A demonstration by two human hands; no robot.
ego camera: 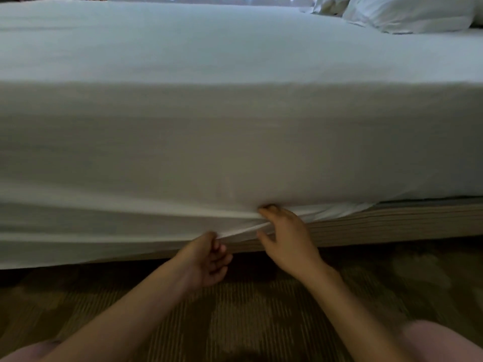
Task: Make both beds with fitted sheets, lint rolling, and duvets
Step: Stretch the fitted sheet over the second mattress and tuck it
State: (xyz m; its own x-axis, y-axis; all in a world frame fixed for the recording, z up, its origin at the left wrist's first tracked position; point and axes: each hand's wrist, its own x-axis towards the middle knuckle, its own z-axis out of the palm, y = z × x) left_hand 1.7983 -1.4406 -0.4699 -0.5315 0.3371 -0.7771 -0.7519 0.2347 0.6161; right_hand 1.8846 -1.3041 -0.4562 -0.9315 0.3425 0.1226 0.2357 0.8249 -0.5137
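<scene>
Likely light and limp, the fitted sheet (235,139) hanging over the bed (392,223) is best held at its hem (240,232), which the left hand (206,257) pinches and the right hand (285,239) hooks with bent fingers (271,209).

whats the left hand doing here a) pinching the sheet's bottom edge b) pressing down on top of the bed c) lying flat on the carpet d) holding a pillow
a: the left hand has its fingers curled on the loose bottom hem of the sheet.

right hand (287,239) fingers (274,212): tips hidden under fitted sheet (235,142); pillows (407,11): cut off, top edge
</scene>
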